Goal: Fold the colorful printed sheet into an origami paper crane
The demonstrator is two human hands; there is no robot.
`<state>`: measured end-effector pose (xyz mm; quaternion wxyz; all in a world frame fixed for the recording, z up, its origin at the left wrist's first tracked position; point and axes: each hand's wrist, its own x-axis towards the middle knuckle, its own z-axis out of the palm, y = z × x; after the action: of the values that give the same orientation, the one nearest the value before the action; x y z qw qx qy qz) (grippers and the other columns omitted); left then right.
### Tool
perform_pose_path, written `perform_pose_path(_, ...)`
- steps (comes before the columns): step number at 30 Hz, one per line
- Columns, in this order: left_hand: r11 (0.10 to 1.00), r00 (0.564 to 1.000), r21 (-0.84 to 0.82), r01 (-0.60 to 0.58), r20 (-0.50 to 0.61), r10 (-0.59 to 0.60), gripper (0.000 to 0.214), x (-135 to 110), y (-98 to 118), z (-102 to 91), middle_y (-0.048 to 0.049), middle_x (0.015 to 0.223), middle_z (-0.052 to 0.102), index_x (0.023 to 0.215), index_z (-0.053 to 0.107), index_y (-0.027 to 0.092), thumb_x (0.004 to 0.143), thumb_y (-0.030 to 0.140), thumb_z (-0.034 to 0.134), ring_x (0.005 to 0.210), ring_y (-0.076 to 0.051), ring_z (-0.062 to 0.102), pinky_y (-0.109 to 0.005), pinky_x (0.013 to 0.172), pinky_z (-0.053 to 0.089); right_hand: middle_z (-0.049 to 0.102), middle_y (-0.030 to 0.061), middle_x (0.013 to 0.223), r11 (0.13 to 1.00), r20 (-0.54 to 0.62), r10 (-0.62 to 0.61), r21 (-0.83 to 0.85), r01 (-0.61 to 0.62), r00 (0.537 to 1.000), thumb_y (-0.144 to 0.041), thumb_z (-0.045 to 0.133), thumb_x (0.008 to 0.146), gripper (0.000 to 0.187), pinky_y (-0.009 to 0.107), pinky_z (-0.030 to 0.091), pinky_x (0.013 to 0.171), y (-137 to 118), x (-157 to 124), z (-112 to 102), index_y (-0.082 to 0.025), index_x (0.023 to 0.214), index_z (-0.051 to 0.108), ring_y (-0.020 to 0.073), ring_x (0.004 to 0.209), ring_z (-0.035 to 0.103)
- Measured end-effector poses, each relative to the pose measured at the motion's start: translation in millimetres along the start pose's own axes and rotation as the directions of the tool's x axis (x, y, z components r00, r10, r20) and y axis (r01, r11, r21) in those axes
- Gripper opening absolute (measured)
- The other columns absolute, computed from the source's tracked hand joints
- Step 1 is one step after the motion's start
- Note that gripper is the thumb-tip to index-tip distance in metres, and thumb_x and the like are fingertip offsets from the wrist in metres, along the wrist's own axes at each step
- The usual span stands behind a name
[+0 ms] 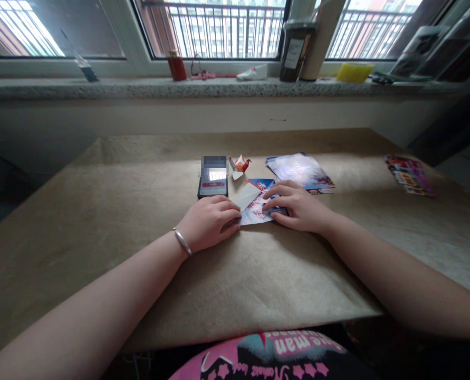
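A blue and white printed sheet of origami paper [255,215] lies on the table in front of me, one corner folded over so its pale back shows. At its left edge, my left hand [213,221] has its fingers curled together on the paper, with the fingertips partly hidden. My right hand [296,206] rests on the sheet's right side with fingers spread, nothing gripped in them. Just behind the sheet sits a small red and white folded paper figure [240,166]. Beside the figure, a phone [213,182] with its screen lit lies close to my left hand.
Behind my right hand is a stack of printed sheets [301,170]. Colourful papers [409,174] lie at the table's far right. The brown table [140,174] stands below a stone windowsill [120,91] holding a red container [176,66], a dark jar [296,53] and a yellow block [354,73].
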<state>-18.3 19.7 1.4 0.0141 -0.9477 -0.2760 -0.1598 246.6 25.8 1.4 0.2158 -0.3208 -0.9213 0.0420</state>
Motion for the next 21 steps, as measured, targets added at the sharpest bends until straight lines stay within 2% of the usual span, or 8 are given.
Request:
perform_pose_path(4,1.0,1.0,0.0,-0.018,-0.005,0.018,0.024,0.4,-1.6,1.5,-0.0054,0.102,0.068,0.097,0.066,0.018,0.087,0.032,0.049,0.095,-0.019,0.059,-0.036,0.084,0.05,0.064,0.0054,0.114,0.991,0.069,-0.113,0.081,0.108,0.991,-0.039,0.06,0.079,0.031,0.041,0.038,0.1,2.9,-0.9,1.5,-0.023,0.106,0.065,0.0226,0.114,0.05)
perform_pose_path(10,0.999,0.999,-0.006,-0.047,-0.008,0.047,0.026,0.5,-3.6,3.2,-0.0056,0.102,0.067,0.102,0.066,0.02,0.088,0.031,0.048,0.094,-0.019,0.059,-0.036,0.083,0.051,0.064,0.004,0.116,0.983,0.096,-0.166,0.092,0.157,0.981,-0.033,0.06,0.079,0.032,0.04,0.039,0.1,7.0,-1.8,3.6,-0.026,0.11,0.064,0.0206,0.114,0.052)
perform_pose_path(14,0.999,0.999,-0.006,-0.045,-0.001,0.045,0.026,-0.1,-4.4,4.2,-0.0055,0.104,0.067,0.105,0.066,0.021,0.088,0.03,0.048,0.094,-0.019,0.058,-0.037,0.084,0.051,0.065,0.0035,0.114,0.982,0.098,-0.175,0.083,0.168,0.98,-0.025,0.057,0.079,0.026,0.038,0.043,0.095,7.3,-2.1,4.7,-0.025,0.104,0.067,0.0193,0.108,0.056)
perform_pose_path(18,0.998,0.998,0.004,-0.059,-0.004,0.059,0.027,-0.6,-5.0,5.8,-0.0058,0.109,0.065,0.108,0.065,0.022,0.089,0.029,0.047,0.098,-0.019,0.058,-0.037,0.085,0.05,0.07,0.0035,0.098,0.987,0.055,-0.144,0.086,0.14,0.988,-0.02,0.052,0.081,0.018,0.034,0.047,0.087,3.0,-1.0,2.9,-0.021,0.087,0.069,0.0173,0.095,0.062)
perform_pose_path(21,0.998,0.998,0.013,-0.057,-0.008,0.058,0.027,-0.3,-4.7,6.9,-0.0058,0.11,0.064,0.108,0.064,0.023,0.09,0.028,0.046,0.097,-0.018,0.057,-0.036,0.083,0.05,0.071,0.0041,0.091,0.991,0.083,-0.102,0.091,0.094,0.991,-0.021,0.049,0.083,0.018,0.032,0.048,0.083,-1.4,0.3,-0.1,-0.021,0.082,0.068,0.0163,0.089,0.063)
